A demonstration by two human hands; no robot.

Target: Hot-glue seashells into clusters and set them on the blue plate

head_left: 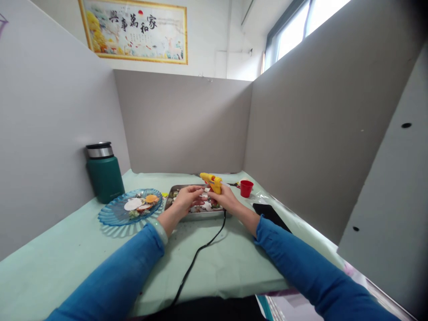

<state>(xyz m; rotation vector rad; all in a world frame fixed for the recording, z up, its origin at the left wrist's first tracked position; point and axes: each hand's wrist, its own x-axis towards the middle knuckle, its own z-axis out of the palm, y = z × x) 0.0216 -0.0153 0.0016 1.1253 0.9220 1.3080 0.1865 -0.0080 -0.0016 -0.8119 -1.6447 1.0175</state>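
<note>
A green bottle (105, 179) stands beside the left partition (56, 111). Above the back partition (187, 125), a gold-bordered picture (133, 32) hangs on the white wall (209, 31) — a bright window (290, 40) well to its right. A flat black object (270, 215) lies near the right partition (301, 125).

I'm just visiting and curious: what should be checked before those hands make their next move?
1. Yellow glue gun held in the right hand: ok.
2. Left hand gripping a piece: cannot tell; its fingertips show too small.
3. Metal tray beneath the hands: ok, it sits on the table.
4. Black cord free of loops: ok, its visible part runs in one smooth curve.
5. Red cup upright: ok, right of the tray.
6. Glue gun hot: cannot tell by looking.
</note>
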